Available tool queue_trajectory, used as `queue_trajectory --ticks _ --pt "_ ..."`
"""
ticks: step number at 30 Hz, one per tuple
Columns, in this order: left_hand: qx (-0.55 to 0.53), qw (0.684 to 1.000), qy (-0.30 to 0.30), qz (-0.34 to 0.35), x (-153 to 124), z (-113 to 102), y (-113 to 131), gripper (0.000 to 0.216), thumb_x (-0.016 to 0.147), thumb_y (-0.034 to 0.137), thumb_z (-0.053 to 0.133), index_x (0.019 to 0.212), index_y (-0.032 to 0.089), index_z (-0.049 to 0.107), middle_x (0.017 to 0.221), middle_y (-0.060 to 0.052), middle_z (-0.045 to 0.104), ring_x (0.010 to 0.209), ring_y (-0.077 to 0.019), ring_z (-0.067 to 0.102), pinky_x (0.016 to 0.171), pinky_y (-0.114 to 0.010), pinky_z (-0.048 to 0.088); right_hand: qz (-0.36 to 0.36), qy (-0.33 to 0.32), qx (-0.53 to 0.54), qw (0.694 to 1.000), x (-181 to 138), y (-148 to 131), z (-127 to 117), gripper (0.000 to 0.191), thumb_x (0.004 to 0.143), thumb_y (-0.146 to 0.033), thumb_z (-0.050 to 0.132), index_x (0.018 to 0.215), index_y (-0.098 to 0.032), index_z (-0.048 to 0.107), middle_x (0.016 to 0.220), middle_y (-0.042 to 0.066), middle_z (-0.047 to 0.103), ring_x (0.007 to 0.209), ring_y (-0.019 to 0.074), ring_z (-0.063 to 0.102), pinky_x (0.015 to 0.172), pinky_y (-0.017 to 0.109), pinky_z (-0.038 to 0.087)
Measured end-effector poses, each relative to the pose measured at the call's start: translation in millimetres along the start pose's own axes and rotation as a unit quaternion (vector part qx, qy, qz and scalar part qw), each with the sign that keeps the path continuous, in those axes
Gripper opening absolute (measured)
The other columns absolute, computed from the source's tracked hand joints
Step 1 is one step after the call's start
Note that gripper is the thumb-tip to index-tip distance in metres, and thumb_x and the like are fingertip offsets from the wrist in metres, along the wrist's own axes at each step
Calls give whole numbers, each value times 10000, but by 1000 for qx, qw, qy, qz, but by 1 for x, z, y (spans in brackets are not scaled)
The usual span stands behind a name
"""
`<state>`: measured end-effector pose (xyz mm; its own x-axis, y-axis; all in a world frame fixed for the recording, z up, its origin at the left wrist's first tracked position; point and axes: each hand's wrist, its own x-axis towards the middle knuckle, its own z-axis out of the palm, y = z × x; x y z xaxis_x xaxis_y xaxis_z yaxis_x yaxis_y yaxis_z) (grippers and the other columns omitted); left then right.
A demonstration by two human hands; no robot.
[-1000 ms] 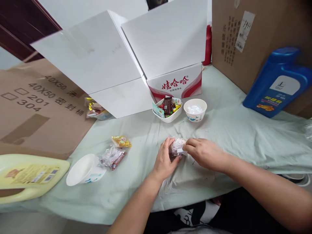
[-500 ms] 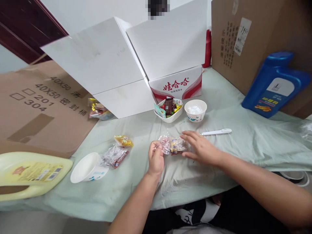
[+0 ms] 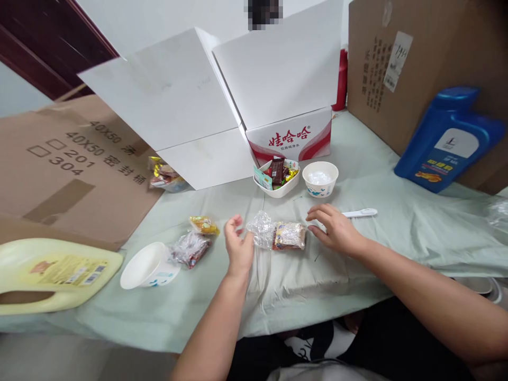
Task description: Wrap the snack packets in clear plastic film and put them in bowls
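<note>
A packaged snack (image 3: 289,235) lies on the green cloth between my hands, with clear crinkled plastic wrap (image 3: 262,229) spread at its left end. My left hand (image 3: 239,244) is at the wrap's left edge with its fingers apart; whether it touches the plastic I cannot tell. Just right of the snack, my right hand (image 3: 335,228) hovers with curved, parted fingers and holds nothing. Behind it lies a white-handled utensil (image 3: 360,213), partly hidden by the hand. Farther left are a yellow-wrapped snack (image 3: 204,225) and a clear-wrapped reddish packet (image 3: 192,248).
A bowl of assorted snacks (image 3: 273,191) and a paper bowl with clear plastic (image 3: 320,185) stand before white boxes (image 3: 293,135). At left are a tilted paper bowl (image 3: 138,264), a yellow jug (image 3: 59,275) and a carton (image 3: 79,159). A blue bottle (image 3: 440,148) stands right.
My left hand has opened and moved left, letting go of the plastic wrap, which now spreads wider. My right hand has drawn back to the right, uncovering the packaged snack.
</note>
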<state>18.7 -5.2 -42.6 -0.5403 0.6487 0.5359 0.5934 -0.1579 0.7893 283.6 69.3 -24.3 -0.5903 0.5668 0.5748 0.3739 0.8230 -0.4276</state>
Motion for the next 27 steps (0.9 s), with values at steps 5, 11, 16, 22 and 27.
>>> queue_trajectory --ticks 5,11,16,22,27 --pt "114 941 -116 295 -9 -4 24 389 859 134 488 1240 211 520 1234 -113 591 1198 -249 540 1039 -445 428 -64 -39 46 996 -4 -18 21 368 952 -234 490 1318 -202 495 1314 166 555 1166 261 552 947 460 486" --pt "209 911 -307 180 -16 12 14 273 908 201 501 1146 201 634 1077 -86 674 991 -225 640 871 -374 533 -39 -156 -34 986 -1 -24 22 270 911 -125 484 1118 -183 647 1011 104 638 833 200 615 711 314 489" --pt "202 928 -237 205 -11 4 21 136 880 178 532 853 206 662 829 -46 652 825 -204 595 753 -335 505 11 -145 -58 988 3 -14 6 226 874 -67 460 928 -155 660 925 98 621 807 198 593 720 313 474" --pt "172 911 -189 324 -13 2 40 124 850 127 531 871 212 619 998 -61 691 1076 -256 580 961 -431 418 -80 -71 4 994 -2 -23 14 474 897 -262 582 1349 -162 481 1368 181 502 1196 277 492 980 450 436" --pt "193 899 -252 302 -17 6 36 164 884 123 454 873 221 584 793 -19 673 839 -213 624 957 -429 395 -84 -170 -32 981 1 -28 19 357 900 -144 518 1239 -222 601 1142 114 604 952 220 588 806 360 495"
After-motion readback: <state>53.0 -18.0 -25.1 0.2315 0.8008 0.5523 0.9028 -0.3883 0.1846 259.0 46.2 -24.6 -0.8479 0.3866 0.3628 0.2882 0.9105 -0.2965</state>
